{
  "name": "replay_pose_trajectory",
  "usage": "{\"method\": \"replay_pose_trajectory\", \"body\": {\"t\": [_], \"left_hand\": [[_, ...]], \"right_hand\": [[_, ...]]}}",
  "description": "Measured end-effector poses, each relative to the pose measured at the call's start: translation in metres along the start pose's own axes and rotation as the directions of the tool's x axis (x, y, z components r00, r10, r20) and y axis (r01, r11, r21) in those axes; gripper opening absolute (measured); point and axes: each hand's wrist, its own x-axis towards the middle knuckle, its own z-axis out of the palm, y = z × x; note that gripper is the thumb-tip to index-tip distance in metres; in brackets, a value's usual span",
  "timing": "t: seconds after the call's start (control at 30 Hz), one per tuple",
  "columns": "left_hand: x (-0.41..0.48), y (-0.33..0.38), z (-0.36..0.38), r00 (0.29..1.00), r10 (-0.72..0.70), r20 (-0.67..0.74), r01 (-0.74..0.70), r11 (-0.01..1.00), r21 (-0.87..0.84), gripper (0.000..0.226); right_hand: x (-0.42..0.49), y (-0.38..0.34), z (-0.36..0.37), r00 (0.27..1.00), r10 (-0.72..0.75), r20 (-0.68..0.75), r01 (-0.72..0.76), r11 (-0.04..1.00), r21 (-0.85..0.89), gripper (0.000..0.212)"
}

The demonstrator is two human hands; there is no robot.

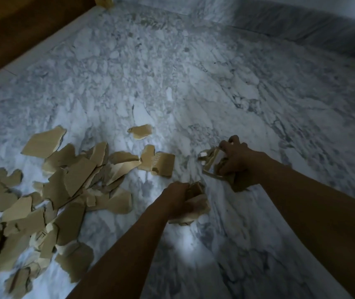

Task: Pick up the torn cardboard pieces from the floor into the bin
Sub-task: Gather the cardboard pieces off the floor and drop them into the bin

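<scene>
- Bare forearms come in from the bottom edge, the left forearm nearer the middle and the right forearm out to the side.
- Left hand: its fingers are curled round a crumpled wad of cardboard scraps, knuckles toward the camera. The wad sticks out past the fist and hangs low over the floor.
- Right hand: farther out, its fingers are clamped over a second bunch of scraps. White faces show among the brown, and one brown flap hangs below the wrist.
- Just left of the hands, two overlapping pieces lie flat on the floor.
- Beyond them, a single small piece lies apart.
- Most of the torn cardboard pieces lie in a loose heap at the left, overlapping one another and spreading down to the lower left corner.
- All of it lies on a grey-white marble floor, dimly lit, with a bright patch between the arms.
- A brown wooden panel runs along the upper left edge of the floor.
</scene>
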Motion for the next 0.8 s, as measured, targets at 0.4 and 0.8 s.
{"method": "replay_pose_trajectory", "body": {"t": [0.4, 0.8], "left_hand": [[-0.03, -0.072, -0.092, 0.985, -0.097, -0.145, 0.081, 0.99, -0.113, 0.045], [-0.026, -0.177, -0.181, 0.986, -0.166, -0.029, 0.162, 0.982, -0.097, 0.048]], "right_hand": [[-0.015, -0.08, -0.013, 0.994, -0.086, -0.065, 0.105, 0.908, 0.406, 0.076], [0.003, -0.175, 0.029, 0.988, -0.106, -0.113, 0.125, 0.977, 0.174, 0.064]]}}
